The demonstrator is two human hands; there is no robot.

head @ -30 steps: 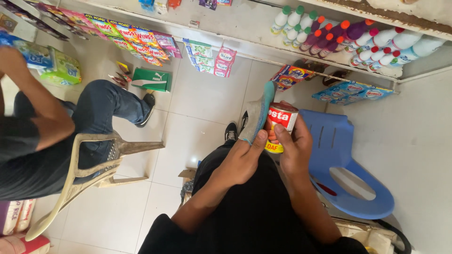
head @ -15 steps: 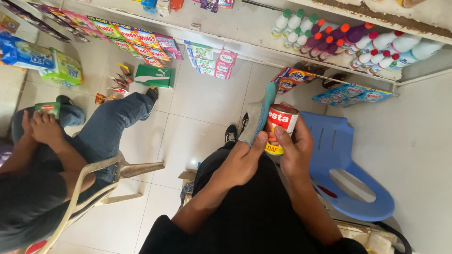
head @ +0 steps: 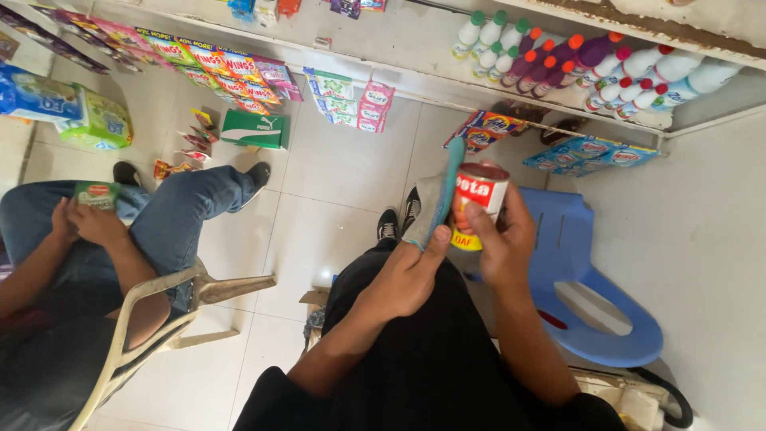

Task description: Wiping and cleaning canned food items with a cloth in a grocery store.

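My right hand grips a red and white tin can with a yellow band at its bottom, held upright over my lap. My left hand holds a grey cloth with a teal edge and presses it against the can's left side. Both hands are above my black trousers. My black shoes show on the tiled floor below the can.
A blue plastic chair stands at my right. Another person in jeans sits on a beige plastic chair at left, holding a small green packet. Shelves ahead hold bottles and colourful packets. A green box lies on the floor.
The person at left has drawn both hands to the lap with a green packet. My hands with the can and cloth have stayed almost in place.
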